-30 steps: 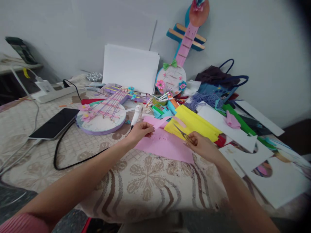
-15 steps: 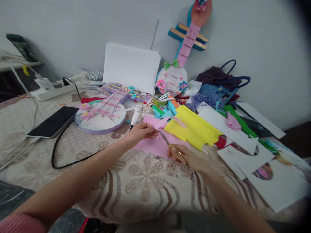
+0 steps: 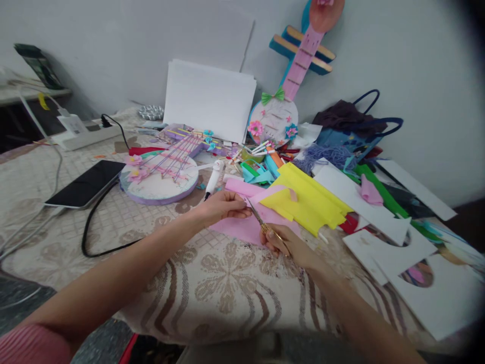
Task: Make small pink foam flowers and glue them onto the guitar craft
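Pink paper is what I have in work: a small pale pink paper piece, barely visible, seems pinched between thumb and fingers of my left grip, which is closed on it. My right grip is closed around gold-handled metal scissors, their tips right beside that piece. I judge the cutting to be partway along: a pink strip lies loose just beyond the two grips, while the piece remains at the blades. Whether the present cut is complete, or how many more are left, I can't tell.

Farther off, left of the grips, a round lute-shaped model with a purple rim carries strings and pink flowers, so much of its decoration looks done. Beyond the right grip, a pink and blue lute-shaped model leans upright, flowers and green bow attached.

The piece looks thin, light and too small for me to read its outline. Beneath it, a larger flat pink sheet covers part of the cloth-covered bench.
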A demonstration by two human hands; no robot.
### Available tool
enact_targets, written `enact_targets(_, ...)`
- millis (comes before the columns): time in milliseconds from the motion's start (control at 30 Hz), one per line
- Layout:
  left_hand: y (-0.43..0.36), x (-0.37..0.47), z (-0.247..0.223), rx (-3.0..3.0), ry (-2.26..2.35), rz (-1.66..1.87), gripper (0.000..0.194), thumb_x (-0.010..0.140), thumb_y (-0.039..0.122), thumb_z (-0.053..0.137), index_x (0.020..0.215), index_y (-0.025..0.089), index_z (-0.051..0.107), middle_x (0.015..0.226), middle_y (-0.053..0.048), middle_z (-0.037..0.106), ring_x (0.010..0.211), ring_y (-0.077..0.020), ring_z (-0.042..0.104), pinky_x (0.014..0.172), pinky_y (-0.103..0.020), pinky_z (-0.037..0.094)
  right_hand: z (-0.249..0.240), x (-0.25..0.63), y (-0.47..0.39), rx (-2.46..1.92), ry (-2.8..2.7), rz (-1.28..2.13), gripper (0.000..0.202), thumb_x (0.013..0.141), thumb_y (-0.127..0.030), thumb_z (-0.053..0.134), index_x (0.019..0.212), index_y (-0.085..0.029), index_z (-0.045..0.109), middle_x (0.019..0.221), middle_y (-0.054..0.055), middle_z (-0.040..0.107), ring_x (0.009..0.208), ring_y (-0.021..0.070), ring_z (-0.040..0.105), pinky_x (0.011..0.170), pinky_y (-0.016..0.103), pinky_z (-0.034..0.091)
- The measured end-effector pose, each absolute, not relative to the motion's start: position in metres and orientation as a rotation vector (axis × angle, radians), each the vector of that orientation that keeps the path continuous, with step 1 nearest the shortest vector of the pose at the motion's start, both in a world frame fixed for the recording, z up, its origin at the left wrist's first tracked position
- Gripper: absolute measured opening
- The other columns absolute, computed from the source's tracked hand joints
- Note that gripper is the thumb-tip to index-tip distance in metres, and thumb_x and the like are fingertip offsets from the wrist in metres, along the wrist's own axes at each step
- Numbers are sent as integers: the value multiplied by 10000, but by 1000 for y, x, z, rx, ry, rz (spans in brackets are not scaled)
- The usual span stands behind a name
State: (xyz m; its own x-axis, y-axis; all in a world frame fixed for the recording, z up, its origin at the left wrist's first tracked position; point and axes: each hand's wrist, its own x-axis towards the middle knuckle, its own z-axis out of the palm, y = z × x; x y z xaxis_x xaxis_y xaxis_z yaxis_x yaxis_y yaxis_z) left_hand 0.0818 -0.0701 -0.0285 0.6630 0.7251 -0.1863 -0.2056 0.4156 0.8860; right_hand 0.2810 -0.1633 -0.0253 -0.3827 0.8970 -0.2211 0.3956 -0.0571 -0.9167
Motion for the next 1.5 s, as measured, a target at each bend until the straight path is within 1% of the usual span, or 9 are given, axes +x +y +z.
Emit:
enact_targets(367, -69, 82, -30, 997, 630, 617, 86, 753, 126, 641, 713, 79, 580, 733, -83, 697, 662, -82, 659, 675, -183, 520, -30, 279, -166, -1356, -1701, 1458, 448, 808, -626, 411, 725, -189, 465, 560, -49, 354, 466, 90, 328, 448, 229, 269)
enact_targets(600, -68, 82, -31, 1010, 637, 609, 83, 781, 107, 602, 705, 88, 572, 718, -64, 695, 664, -76, 656, 664, -172, 518, -30, 278, -166, -1375, -1662, 1498, 462, 782, -645, 440, 703, -190, 446, 546, -55, 347, 447, 83, 314, 435, 229, 267)
enact_targets(933, -67, 81, -30, 1007, 635, 604, 72, 790, 96, 594, 723, 72, 580, 730, -79, 692, 659, -79, 654, 705, -196, 519, -31, 277, -166, -1374, -1696, 1461, 473, 792, -644, 426, 698, -181, 443, 541, -55, 355, 441, 77, 327, 423, 220, 285)
enact_targets(1100, -66, 81, -30, 1006, 639, 609, 79, 782, 95, 605, 717, 65, 571, 715, -79, 690, 652, -87, 660, 682, -195, 524, -34, 279, -166, -1386, -1674, 1472, 435, 799, -610, 441, 686, -191, 418, 557, -57, 349, 436, 73, 312, 413, 217, 290)
enact_targets(1233, -65, 81, -30, 1001, 642, 597, 84, 767, 97, 624, 717, 65, 565, 712, -80, 692, 650, -89, 663, 668, -189, 525, -37, 278, -166, -1431, -1718, 1409, 366, 827, -531, 442, 674, -202, 398, 540, -62, 350, 420, 78, 321, 407, 215, 293)
enact_targets(1300, -65, 81, -29, 1007, 653, 594, 92, 760, 99, 633, 709, 66, 563, 715, -81, 694, 657, -92, 665, 669, -191, 526, -35, 278, -165, -1483, -1803, 1303, 334, 848, -484, 423, 668, -203, 405, 522, -58, 378, 415, 88, 350, 422, 221, 298)
enact_targets(1367, -65, 80, -29, 1025, 671, 589, 99, 750, 104, 645, 706, 65, 565, 727, -83, 696, 664, -95, 666, 674, -197, 528, -31, 281, -161, -1578, -1955, 1058, 312, 855, -438, 422, 654, -200, 428, 528, -37, 443, 453, 110, 421, 463, 233, 307)
enact_targets(1433, -65, 79, -28, 1052, 688, 576, 113, 734, 120, 665, 709, 63, 572, 742, -91, 699, 669, -97, 665, 678, -203, 528, -26, 289, -156, -1745, -2100, 659, 298, 842, -408, 454, 636, -194, 458, 565, -4, 517, 529, 142, 493, 506, 248, 300)
enact_targets(1500, -65, 78, -28, 1073, 697, 560, 131, 719, 140, 684, 706, 63, 579, 759, -98, 702, 671, -101, 665, 677, -209, 528, -22, 301, -151, -1977, -2144, 244, 286, 832, -407, 472, 647, -190, 497, 592, 29, 566, 569, 176, 530, 515, 264, 278)
